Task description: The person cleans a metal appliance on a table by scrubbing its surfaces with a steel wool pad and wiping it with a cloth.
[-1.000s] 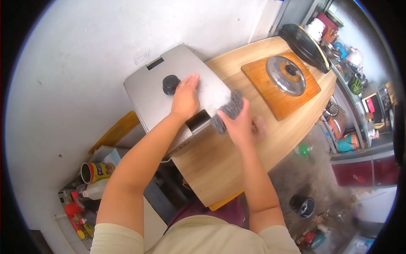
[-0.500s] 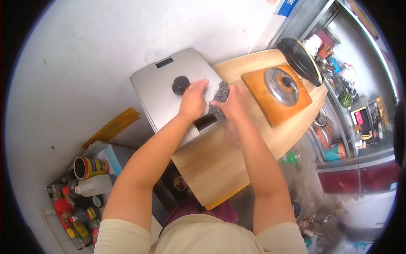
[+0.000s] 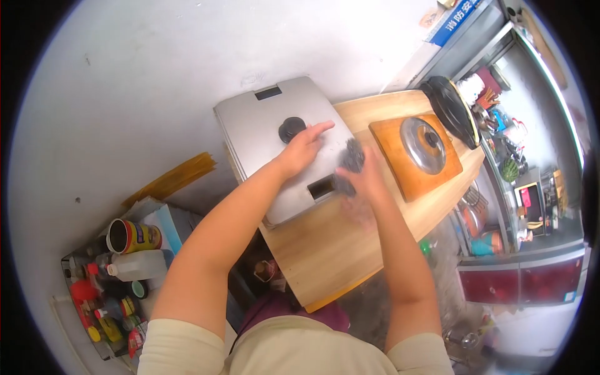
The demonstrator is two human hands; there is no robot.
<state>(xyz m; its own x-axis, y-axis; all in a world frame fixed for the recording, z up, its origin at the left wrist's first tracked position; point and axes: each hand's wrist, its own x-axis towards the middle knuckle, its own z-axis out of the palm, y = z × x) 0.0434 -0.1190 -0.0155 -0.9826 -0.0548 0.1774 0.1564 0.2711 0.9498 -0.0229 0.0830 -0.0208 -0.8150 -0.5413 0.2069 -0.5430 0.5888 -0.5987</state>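
A silver metal lid (image 3: 262, 131) with a black knob (image 3: 292, 129) and two dark slots lies at the left end of the wooden table (image 3: 325, 262). My left hand (image 3: 302, 150) rests on the lid just below the knob, its fingers apart and nothing held. Beside it, my right hand (image 3: 364, 177) grips a grey scouring pad (image 3: 351, 159) at the lid's right edge. Motion blurs the fingers of the right hand a little.
A glass pot lid (image 3: 422, 145) sits on a wooden board (image 3: 400, 172) to the right, with a black pan-like object (image 3: 450, 111) behind. Bottles and a yellow-red tub (image 3: 134, 236) stand at lower left. Shelves with kitchenware (image 3: 512, 169) are at the right.
The view has shifted, and the metal lid appears farther right and lower. The pad in my right hand moved inward over the lid, then back out to its right edge. My left index finger now stretches out.
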